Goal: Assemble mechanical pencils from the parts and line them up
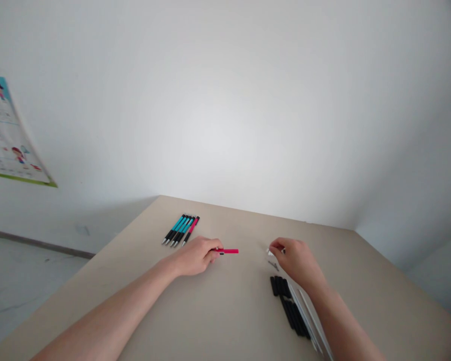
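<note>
Over the middle of the table, my left hand (199, 256) has its fingers closed around a pink pen barrel (231, 251), whose open-looking end points right. A dark bit with a metallic glint shows at its fingertips. Farther right, my right hand (296, 256) is pinched at the tabletop, beside small white parts (269, 252); what lies between its fingertips is too small to make out. Just below that hand are small thin grey pieces that look like springs (273, 265). Closer to me lie short black tubes (279, 286), longer black pieces (295, 317) and thin pale refills (307, 317), partly covered by my right forearm.
Several pens (181, 230), blue and pink with black grips, lie in a row at the back left of the beige table (210, 321). A white wall (225, 110) rises behind it. On the left wall hangs a poster (13, 135).
</note>
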`<state>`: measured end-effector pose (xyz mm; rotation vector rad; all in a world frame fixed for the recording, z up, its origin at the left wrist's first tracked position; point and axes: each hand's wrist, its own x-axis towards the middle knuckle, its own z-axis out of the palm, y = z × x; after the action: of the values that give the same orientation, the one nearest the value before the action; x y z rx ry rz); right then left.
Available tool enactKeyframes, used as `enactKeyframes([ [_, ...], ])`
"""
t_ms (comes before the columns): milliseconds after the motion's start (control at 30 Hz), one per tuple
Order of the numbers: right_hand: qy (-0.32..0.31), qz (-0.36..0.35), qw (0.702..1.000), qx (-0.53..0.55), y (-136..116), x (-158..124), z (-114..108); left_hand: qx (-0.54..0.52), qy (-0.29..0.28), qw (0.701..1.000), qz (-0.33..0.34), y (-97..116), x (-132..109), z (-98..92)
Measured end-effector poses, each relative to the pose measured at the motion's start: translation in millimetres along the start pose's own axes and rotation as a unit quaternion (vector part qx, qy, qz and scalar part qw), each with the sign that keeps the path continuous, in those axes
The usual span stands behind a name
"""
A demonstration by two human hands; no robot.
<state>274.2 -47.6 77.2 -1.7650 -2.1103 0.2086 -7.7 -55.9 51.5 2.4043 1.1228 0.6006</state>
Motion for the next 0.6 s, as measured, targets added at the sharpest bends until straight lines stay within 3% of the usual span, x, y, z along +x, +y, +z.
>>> enactKeyframes([
  [100, -0.034, 0.05, 0.997, -0.05, 5, 0, -7, 0.003, -0.007, 1.0, -0.001, 0, 0, -0.1],
  [333, -0.118, -0.009, 0.989, -0.085, 2, -10, -14, 0.003, -0.011, 1.0, -0.017, -3, 0, 2.6],
  [600, -0.197, 0.087, 0.965, -0.149, 23, -15, -16, 0.008, -0.013, 1.0, -0.016, -6, 0, 3.1],
])
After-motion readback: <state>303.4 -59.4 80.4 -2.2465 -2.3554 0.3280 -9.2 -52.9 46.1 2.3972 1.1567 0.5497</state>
